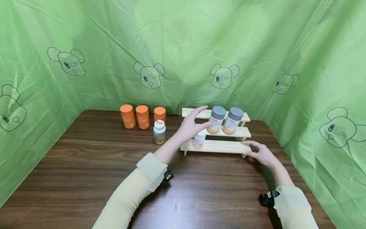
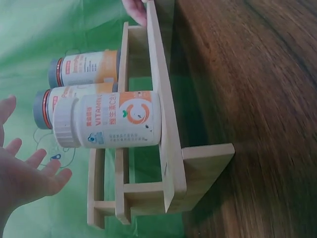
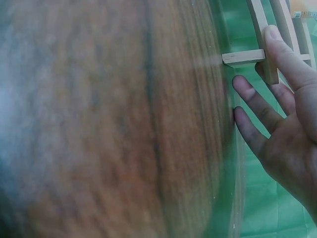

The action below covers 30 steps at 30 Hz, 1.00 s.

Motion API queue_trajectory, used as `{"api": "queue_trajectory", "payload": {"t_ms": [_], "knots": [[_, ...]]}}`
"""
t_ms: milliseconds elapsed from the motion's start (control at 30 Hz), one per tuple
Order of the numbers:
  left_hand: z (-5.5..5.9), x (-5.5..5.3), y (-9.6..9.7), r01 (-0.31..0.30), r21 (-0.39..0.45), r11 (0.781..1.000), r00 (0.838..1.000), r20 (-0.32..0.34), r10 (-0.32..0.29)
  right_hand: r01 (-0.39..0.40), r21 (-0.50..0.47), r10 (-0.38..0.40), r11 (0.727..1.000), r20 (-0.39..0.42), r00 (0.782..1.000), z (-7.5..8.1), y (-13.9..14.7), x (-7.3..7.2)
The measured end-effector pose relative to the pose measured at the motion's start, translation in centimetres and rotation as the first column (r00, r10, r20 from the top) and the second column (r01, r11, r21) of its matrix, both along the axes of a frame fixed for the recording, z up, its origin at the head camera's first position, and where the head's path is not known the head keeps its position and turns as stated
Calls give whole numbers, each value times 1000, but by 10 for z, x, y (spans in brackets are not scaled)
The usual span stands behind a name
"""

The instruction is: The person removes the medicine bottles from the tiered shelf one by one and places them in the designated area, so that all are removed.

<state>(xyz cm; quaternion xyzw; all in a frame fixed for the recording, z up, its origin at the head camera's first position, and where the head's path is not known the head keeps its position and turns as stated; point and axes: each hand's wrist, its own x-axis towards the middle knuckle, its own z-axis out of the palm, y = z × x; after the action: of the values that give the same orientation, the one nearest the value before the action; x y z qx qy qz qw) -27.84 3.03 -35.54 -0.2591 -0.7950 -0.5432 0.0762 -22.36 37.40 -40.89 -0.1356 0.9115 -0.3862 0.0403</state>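
A three-step wooden rack [image 1: 220,147] stands on the table. On its lowest step, near the left end, is a white vitamin C bottle [image 2: 121,119], upright. My left hand [image 1: 190,126] hovers above and behind that bottle, fingers spread and holding nothing; the left wrist view shows a gap between fingers and cap. Two grey-capped bottles [image 1: 216,119] [image 1: 233,121] occupy the middle step, close to my left fingertips in the head view. At the rack's right end, my right hand [image 1: 261,154] pinches the end of the lowest step between thumb [image 3: 277,44] and forefinger, other fingers loose.
Left of the rack, three orange bottles [image 1: 127,117] [image 1: 143,117] [image 1: 159,114] line the back of the table [image 1: 85,178]. A white bottle with a yellowish label [image 1: 159,133] stands before the rightmost one. Green curtains [image 1: 183,47] printed with bear faces enclose the table.
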Motion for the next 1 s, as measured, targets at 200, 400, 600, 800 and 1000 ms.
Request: {"api": "queue_trajectory", "payload": {"t_ms": [200,400,600,800,1000], "knots": [[-1,-11,14,32,14,999,999,16,-32,1,-1,-1,1000,-7,1000,-1,3,0],[0,-20,24,40,-13,999,999,14,-39,2,-1,-2,1000,-12,1000,-2,4,-2],[0,-27,31,72,-45,996,997,-29,-74,4,-7,-4,1000,-6,1000,-2,3,-2],[-2,-33,36,76,-63,995,997,-4,-76,7,-11,-7,1000,2,1000,-1,1,-2],[0,-37,39,59,-53,997,998,22,-58,5,7,-5,1000,-13,1000,0,0,-1]]}}
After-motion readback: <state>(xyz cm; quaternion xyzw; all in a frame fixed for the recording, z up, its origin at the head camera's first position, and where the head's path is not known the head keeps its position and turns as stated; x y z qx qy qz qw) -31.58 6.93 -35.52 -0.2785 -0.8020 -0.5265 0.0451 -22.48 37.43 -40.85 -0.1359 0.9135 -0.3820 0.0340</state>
